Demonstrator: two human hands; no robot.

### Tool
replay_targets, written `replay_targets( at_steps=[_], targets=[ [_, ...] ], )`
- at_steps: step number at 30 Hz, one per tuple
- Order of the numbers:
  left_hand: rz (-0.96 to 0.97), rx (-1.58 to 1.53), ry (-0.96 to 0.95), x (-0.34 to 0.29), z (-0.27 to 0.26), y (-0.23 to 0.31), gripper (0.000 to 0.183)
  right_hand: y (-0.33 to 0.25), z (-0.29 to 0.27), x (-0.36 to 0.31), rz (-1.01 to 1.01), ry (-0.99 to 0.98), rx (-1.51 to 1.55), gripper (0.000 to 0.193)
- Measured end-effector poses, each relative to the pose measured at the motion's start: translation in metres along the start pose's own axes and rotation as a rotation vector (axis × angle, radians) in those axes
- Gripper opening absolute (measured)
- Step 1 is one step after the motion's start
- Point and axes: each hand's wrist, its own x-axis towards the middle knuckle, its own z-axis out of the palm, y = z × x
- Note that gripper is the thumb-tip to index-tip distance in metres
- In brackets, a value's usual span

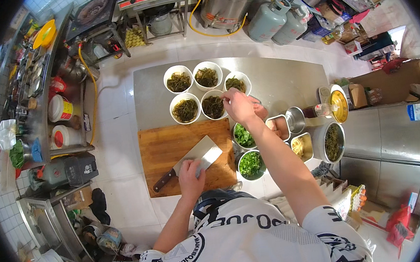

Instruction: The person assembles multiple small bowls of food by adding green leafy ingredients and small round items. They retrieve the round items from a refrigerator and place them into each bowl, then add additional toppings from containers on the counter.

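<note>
My left hand (191,178) rests on the cutting board (153,141) beside the cleaver (203,154), fingers loosely curled and slightly apart at its blade. The cleaver's dark handle points to the lower left. My right hand (240,105) reaches forward, its fingers drawn together at the right rim of a white bowl (212,105) of dark green shredded seaweed. What its fingertips hold, if anything, is hidden. Around it stand similar bowls, among them a near-left bowl (185,108), a far-left bowl (177,79), a far-middle bowl (207,76) and a far-right bowl (237,82).
Right of the board are chopped green onions (251,164), leafy greens (243,135), a tray of pale yellow strips (298,146), a metal bowl (295,119), and a large pot of seaweed (333,141). A bottle (315,111) lies near the steel table's (285,74) right edge.
</note>
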Motion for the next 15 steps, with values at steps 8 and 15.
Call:
replay_targets(
  at_steps=[8,15],
  targets=[
    [-0.050,-0.096,0.003,0.017,-0.001,0.003,0.030,-0.010,-0.016,0.017,-0.054,0.010,0.070,0.021],
    [-0.091,-0.112,-0.063,0.001,0.029,0.018,0.029,-0.004,-0.032,0.007,0.073,0.036,0.284,0.016]
  ],
)
